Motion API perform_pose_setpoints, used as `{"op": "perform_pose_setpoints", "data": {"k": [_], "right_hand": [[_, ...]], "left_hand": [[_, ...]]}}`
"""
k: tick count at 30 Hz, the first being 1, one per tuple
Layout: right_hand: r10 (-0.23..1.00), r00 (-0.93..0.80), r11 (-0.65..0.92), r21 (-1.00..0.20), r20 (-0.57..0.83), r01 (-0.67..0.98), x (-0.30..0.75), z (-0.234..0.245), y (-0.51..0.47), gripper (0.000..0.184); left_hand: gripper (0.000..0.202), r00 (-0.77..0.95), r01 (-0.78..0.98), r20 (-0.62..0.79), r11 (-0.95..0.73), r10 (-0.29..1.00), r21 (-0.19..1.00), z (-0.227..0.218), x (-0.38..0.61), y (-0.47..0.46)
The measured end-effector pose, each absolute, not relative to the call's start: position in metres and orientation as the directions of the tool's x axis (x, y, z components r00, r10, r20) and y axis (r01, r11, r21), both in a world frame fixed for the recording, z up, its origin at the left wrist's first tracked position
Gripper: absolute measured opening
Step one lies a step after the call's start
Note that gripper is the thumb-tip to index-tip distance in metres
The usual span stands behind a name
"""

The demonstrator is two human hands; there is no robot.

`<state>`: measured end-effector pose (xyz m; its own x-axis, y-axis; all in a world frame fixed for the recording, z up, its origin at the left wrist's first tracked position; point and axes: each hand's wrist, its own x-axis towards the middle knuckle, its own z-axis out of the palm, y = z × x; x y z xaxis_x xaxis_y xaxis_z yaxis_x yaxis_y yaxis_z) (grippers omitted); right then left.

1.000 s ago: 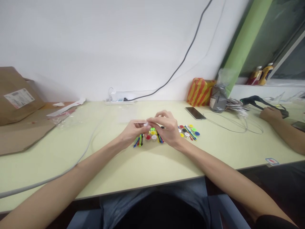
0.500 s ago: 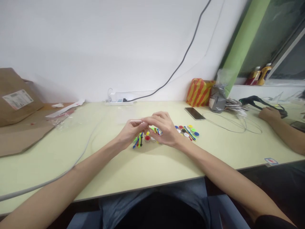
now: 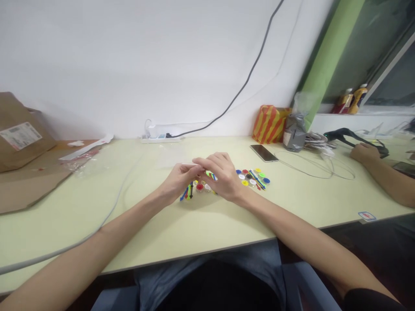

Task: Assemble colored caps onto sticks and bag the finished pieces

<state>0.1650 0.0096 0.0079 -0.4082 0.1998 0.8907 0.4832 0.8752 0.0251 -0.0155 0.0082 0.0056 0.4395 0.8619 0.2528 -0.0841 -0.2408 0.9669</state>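
Over the table, my left hand (image 3: 177,182) and my right hand (image 3: 223,176) meet with their fingers together. Between the fingertips shows a thin white piece (image 3: 187,164), mostly hidden; it looks like flat plastic seen edge-on. Both hands are closed on it. Behind and below them lie colored plastic arrows (image 3: 187,192) in blue, red, green and black. A red round disc (image 3: 199,188) sits near these, partly under my hands. Right of my right hand is another group of small round discs (image 3: 244,183) with more arrows (image 3: 258,180) among them.
Farther right lie a phone (image 3: 264,153) and a striped bag (image 3: 269,123). Another person's hand (image 3: 365,153) touches a black strap-like device (image 3: 350,137). At left stand a brown paper bag (image 3: 24,129) and crumpled clear plastic (image 3: 92,162). A power strip (image 3: 160,138) is against the wall.
My hands stay together on the white piece, with the fingers shifting slightly. The view has moved a little; the discs and arrows lie as before.
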Motion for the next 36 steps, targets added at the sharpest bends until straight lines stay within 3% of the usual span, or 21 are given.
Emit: {"op": "perform_pose_setpoints", "data": {"k": [6, 15, 36], "right_hand": [[0.286, -0.317, 0.863, -0.099, 0.904, 0.495, 0.1731, 0.0114, 0.0126, 0.014], [0.333, -0.35, 0.878, -0.152, 0.875, 0.454, 0.1699, 0.0105, 0.0118, 0.015], [0.318, -0.385, 0.872, -0.108, 0.866, 0.478, 0.1704, 0.0123, 0.01, 0.009]], "left_hand": [[0.039, 0.421, -0.158, 0.296, -0.252, 0.858, 0.955, 0.0104, -0.0162, 0.01], [0.037, 0.401, -0.077, 0.242, -0.231, 0.884, 0.97, 0.0121, -0.0143, 0.0071], [0.037, 0.412, -0.047, 0.237, -0.24, 0.88, 0.97, 0.0086, -0.0151, 0.0078]]}}
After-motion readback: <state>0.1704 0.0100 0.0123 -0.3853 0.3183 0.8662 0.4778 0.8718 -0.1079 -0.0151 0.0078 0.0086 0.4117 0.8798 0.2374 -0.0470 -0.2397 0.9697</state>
